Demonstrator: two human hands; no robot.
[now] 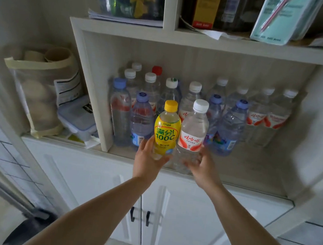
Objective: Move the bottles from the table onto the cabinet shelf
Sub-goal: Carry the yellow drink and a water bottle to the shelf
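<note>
head view | pale cabinet shelf (241,170), tiled wall beside, rows of bottles (214,108) along its back | left hand (150,157) wrapped around yellow-capped bottle (167,129), right hand (204,166) around white-capped clear bottle (192,133) | both upright, touching, over shelf's front edge

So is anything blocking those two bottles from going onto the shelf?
Nothing blocks the front edge of the shelf, which is bare. Behind it, rows of water bottles fill the back, so the yellow bottle and the clear bottle can only go in front.
</note>
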